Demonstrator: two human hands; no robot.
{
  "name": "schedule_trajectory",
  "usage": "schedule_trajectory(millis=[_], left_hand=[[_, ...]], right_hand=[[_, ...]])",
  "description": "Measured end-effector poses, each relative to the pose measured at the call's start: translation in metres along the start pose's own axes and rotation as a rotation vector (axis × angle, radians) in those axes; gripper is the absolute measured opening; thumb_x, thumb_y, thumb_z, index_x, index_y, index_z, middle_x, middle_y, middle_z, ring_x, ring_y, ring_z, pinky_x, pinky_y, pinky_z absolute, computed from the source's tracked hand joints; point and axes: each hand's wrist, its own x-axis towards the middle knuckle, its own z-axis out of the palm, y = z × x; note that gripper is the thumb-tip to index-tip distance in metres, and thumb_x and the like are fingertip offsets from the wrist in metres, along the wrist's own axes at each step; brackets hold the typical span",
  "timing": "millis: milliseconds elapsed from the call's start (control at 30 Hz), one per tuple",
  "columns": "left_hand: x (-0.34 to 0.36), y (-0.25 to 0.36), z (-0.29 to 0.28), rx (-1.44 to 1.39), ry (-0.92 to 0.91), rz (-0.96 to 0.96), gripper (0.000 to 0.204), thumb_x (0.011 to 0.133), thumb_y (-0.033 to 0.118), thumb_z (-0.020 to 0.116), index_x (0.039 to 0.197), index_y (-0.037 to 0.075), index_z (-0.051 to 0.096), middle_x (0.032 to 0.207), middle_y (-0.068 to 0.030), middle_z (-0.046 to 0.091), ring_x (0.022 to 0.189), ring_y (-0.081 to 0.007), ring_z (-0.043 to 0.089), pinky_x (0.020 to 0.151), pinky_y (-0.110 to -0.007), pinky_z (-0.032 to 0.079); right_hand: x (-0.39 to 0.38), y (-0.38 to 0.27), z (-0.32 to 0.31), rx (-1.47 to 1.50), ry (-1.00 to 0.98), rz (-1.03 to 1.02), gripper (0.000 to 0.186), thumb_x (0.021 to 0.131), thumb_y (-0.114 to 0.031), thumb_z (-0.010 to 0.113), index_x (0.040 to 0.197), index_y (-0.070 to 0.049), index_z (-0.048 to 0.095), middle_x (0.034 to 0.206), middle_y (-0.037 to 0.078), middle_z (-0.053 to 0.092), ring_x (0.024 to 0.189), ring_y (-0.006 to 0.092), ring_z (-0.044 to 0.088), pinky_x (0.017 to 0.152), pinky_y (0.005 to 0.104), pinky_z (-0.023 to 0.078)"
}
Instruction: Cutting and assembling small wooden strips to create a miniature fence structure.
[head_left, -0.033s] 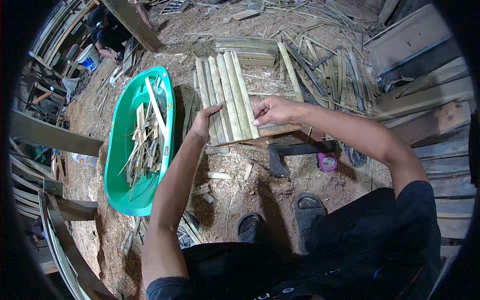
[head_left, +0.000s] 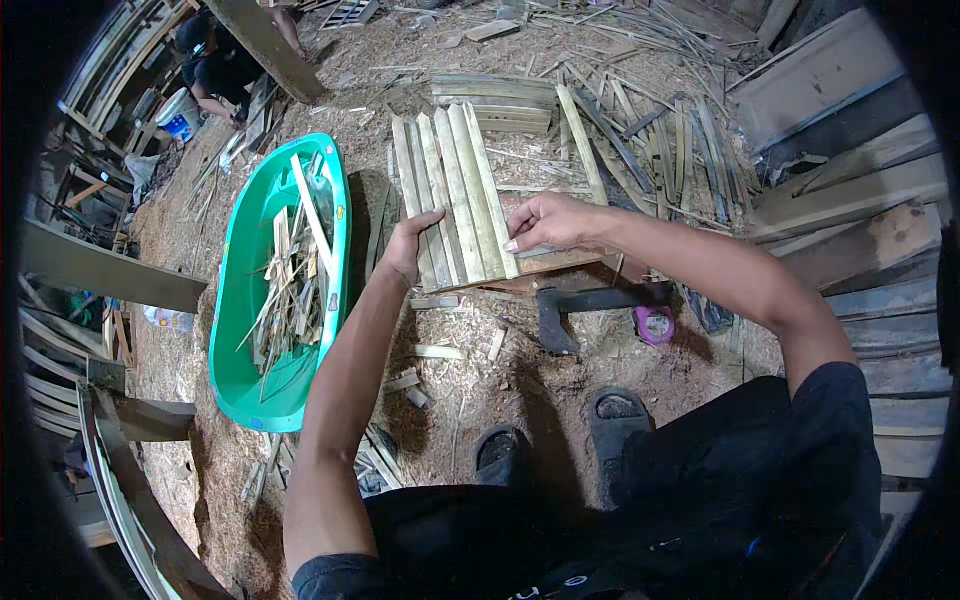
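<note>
Several pale wooden slats (head_left: 462,190), pointed at their far ends, lie side by side in a flat row before me. My left hand (head_left: 408,242) grips the row's left edge, thumb on top and the other fingers mostly hidden. At the right edge, my right hand (head_left: 548,222) has thumb and fingers closed at the near part of the outermost slat (head_left: 490,190). Beneath the row, a brown wooden board (head_left: 560,258) shows on the right. A dark hammer-shaped tool (head_left: 557,322) and a purple round tape measure (head_left: 654,325) are on the near side of the board.
A green plastic tub (head_left: 228,300) full of wood scraps stands left. Stacked slats (head_left: 500,100) lie beyond the row, with loose strips (head_left: 650,140) at far right. Shavings cover the ground. Another person (head_left: 215,70) crouches by a post (head_left: 262,45) at far left.
</note>
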Motion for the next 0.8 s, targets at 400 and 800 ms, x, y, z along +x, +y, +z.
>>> schedule_trajectory(millis=[400,800], left_hand=[[-0.004,0.001,0.006,0.022,0.014,0.042,0.051,0.089,0.024,0.061,0.129,-0.008,0.052,0.115,-0.0214,0.066,0.101,-0.0305,0.068,0.094,-0.042,0.054],[-0.011,0.005,0.014,-0.001,0.022,-0.030,0.052,0.089,0.026,0.062,0.128,-0.008,0.052,0.115,-0.0227,0.066,0.099,-0.0314,0.069,0.092,-0.043,0.056]], right_hand=[[0.002,0.003,0.000,0.089,-0.072,-0.015,0.020,0.085,-0.019,0.079,0.095,-0.003,0.072,0.085,-0.001,0.067,0.080,0.0081,0.059,0.073,0.0247,0.046],[0.001,0.008,0.000,0.137,-0.046,0.039,0.026,0.083,-0.021,0.079,0.100,-0.002,0.073,0.097,0.006,0.070,0.092,0.0156,0.061,0.086,0.0299,0.046]])
